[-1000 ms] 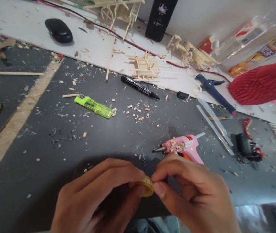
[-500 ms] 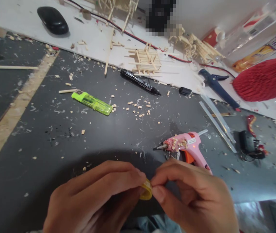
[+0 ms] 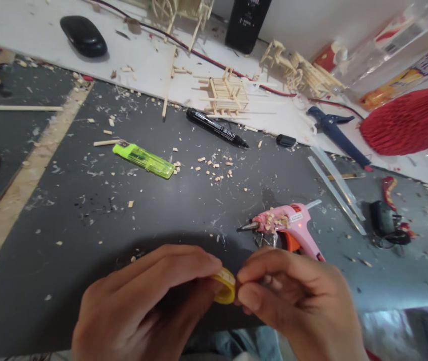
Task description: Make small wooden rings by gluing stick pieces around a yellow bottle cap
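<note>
Yellow ring (image 3: 229, 281) sits pinched in left hand (image 3: 142, 298), just beside right hand (image 3: 300, 296), whose near-closed pinch I can't read.

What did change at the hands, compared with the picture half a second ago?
The right hand has eased slightly right from the yellow ring; whether it touches is unclear. The left hand keeps hold, and more of the ring shows. The pink glue gun, marker and green cutter stayed put.
</note>
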Tool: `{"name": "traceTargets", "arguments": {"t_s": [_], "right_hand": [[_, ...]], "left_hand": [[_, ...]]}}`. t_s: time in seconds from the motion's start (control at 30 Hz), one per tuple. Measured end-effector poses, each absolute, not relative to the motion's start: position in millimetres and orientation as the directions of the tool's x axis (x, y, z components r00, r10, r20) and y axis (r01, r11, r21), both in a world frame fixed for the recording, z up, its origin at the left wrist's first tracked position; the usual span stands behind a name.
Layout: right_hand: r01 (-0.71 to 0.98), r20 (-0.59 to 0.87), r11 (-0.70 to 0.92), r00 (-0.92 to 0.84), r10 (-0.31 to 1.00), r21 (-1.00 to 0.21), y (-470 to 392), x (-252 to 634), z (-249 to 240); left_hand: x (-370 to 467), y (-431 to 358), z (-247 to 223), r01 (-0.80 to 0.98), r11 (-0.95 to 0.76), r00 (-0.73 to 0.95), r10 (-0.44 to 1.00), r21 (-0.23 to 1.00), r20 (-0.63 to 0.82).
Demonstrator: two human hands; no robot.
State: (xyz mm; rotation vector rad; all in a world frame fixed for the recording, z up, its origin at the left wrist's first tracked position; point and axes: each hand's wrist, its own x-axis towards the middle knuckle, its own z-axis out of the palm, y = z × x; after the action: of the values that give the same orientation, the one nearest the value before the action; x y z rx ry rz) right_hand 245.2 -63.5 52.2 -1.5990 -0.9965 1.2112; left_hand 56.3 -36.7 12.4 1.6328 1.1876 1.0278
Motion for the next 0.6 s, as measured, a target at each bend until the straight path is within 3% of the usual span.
{"name": "traceTargets", "arguments": {"t_s": [0.07,0.23,0.43,0.5,0.6], "right_hand": [[0.049,-0.309,-0.327,0.223,0.925,-0.944,-64.2,245.4,52.9],[0.164,-0.141,-0.184,0.246,0.959,-0.969,-66.8,244.1,58.0],[0.264,-0.216,-0.243,0.128,0.968,-0.933,-76.1,248.1,65.0],[0.323,-0.176,-0.17,0.011,0.984,-0.931,-74.7,251.6,66.7],[0.397,0.017,0.064,-0.12,0.993,-0.916,-66.5,259.4,70.7]], "left_hand": [[54.8,-39.6,13.0,0.282,-0.169,0.187,0.975,0.944,0.119],[56.7,-38.5,15.4,0.273,-0.083,0.166,0.985,0.958,0.038],[58.1,-30.0,17.6,0.059,0.011,0.242,0.97,0.998,-0.025],[57.2,-28.5,19.1,-0.065,0.069,0.302,0.952,0.995,-0.046],[54.8,-28.5,25.3,-0.208,0.217,0.36,0.924,0.954,-0.131]]}}
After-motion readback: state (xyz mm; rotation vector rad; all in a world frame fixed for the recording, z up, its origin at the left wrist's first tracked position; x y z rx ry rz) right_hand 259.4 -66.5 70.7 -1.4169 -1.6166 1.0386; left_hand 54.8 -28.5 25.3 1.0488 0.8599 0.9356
